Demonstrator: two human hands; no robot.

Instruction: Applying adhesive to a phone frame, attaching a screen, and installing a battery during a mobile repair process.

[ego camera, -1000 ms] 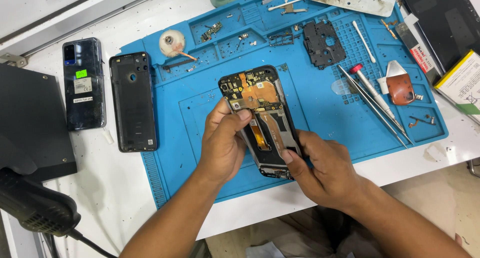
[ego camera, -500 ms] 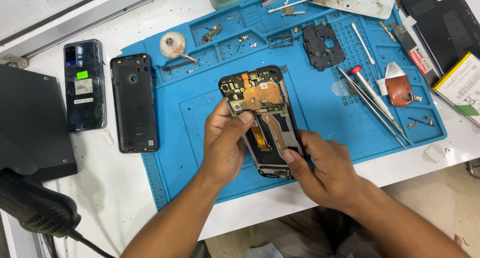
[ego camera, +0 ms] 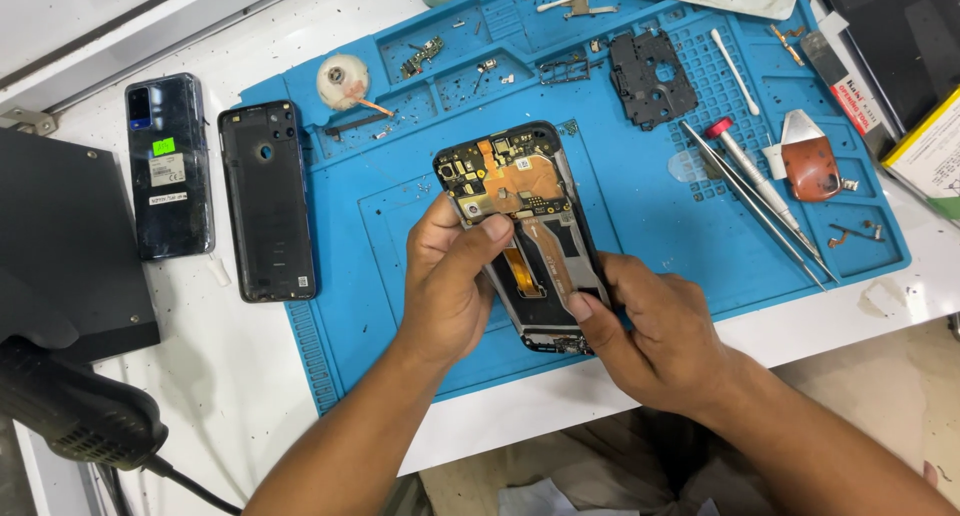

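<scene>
Opened smartphone (ego camera: 524,231), back cover off, lay on the blue repair mat (ego camera: 640,226) near its front centre, circuit board and orange flex cables exposed. Left hand (ego camera: 447,281) rested on the phone's left side, thumb and fingers pinched at the edge of the board near the orange flex; grasping the phone body there, nothing else in it. Right hand (ego camera: 655,331) gripped the phone's lower right corner, thumb pressed on the frame edge, fingers curled under; could not tell what the fingertips touched beneath.

Left of the phone, the removed black back cover (ego camera: 266,202) lay straddling the mat's left edge, inner side up. Further left, off the mat on the white table (ego camera: 200,376), a second dark blue phone (ego camera: 168,166) lay with stickers on it. On the mat's far trays: a roll of tape (ego camera: 343,80) and a black plastic inner frame (ego camera: 652,78). Right of the phone, well apart: tweezers (ego camera: 760,211) lying diagonally, a red-capped screwdriver (ego camera: 748,171) beside them, a brown-and-white pry tool (ego camera: 808,164) just right of those. A black hot-air handle (ego camera: 70,416) sat at the lower left corner.
</scene>
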